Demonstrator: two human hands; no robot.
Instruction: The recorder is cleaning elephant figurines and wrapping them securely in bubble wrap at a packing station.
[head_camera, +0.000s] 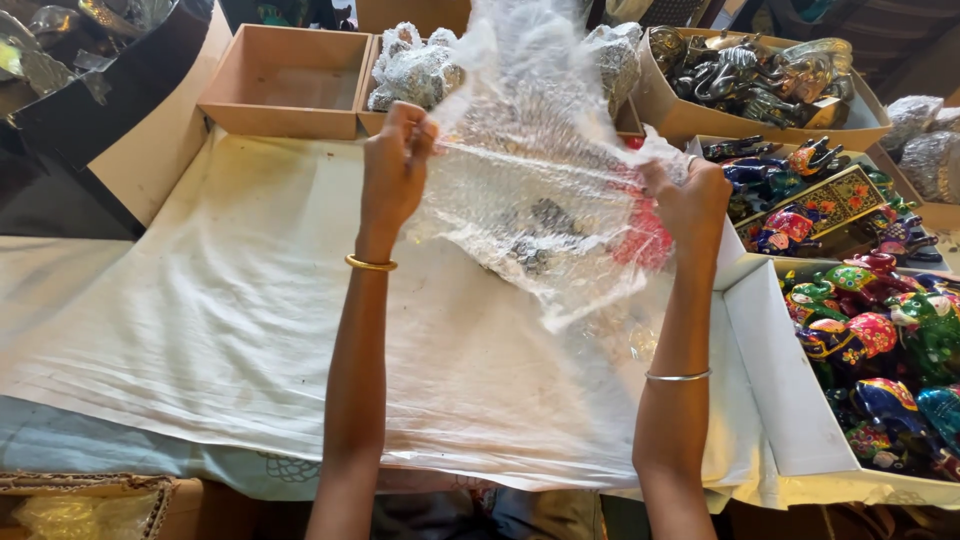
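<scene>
Two hands: left hand (398, 160) and right hand (690, 195) pinch a crinkled bubble wrap sheet (540, 190) taut.
Surroundings: painted elephant figurines (880, 330), cardboard box (285, 80), white cloth (230, 320).

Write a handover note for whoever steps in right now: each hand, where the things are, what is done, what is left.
Left hand: pinching the bubble wrap sheet at its left edge, held up over the white cloth.
Right hand: gripping the sheet's right edge; sheet stretched between both hands.
Painted elephant figurines sit in the white box at right; wrapped bundles in the cardboard tray behind.
Done: some bundles wrapped.
Left: no figurine lies on the cloth yet; many remain unwrapped.
</scene>
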